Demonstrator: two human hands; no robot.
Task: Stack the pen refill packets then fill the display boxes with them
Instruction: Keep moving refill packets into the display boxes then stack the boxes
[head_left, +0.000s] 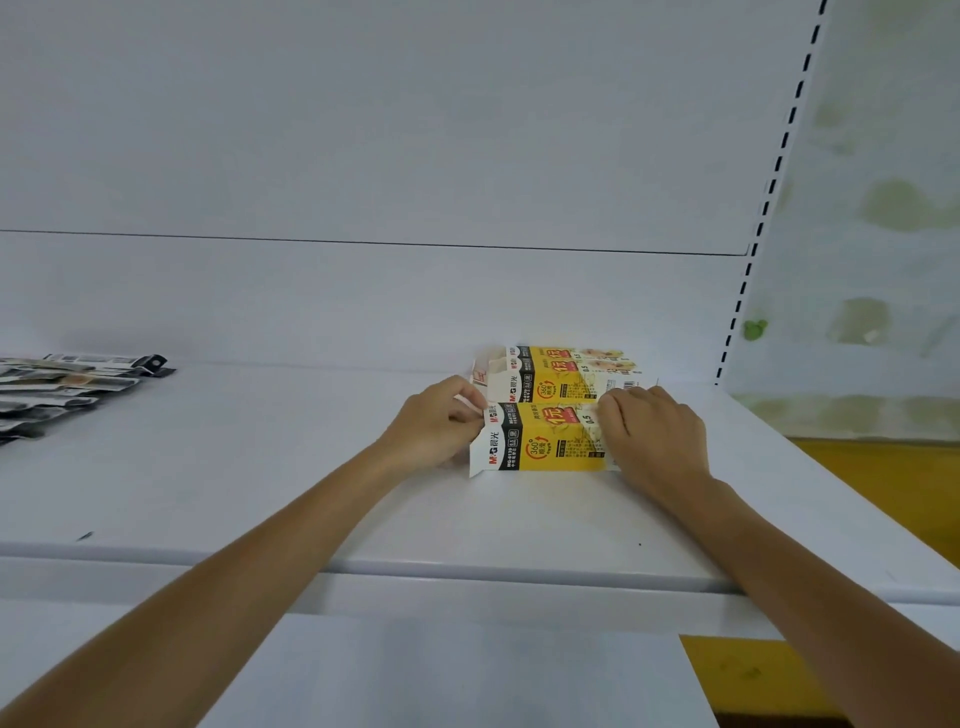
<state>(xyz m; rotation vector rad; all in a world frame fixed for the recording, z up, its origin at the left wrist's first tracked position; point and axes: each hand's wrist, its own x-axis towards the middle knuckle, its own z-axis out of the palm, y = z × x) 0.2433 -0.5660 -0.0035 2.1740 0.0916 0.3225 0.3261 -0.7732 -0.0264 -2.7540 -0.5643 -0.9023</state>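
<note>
I'm readying the near yellow display box (545, 439) on the shelf (311, 467): my left hand (441, 423) pinches its end flap, my right hand (649, 431) seemingly presses the other end. Next, fetch the refill packets (67, 387) piled far left.

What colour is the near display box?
Yellow with white and black ends, head view.

The white shelf (260, 467) carries yellow display boxes (550, 441) and, seemingly, refill packets (62, 389).
</note>
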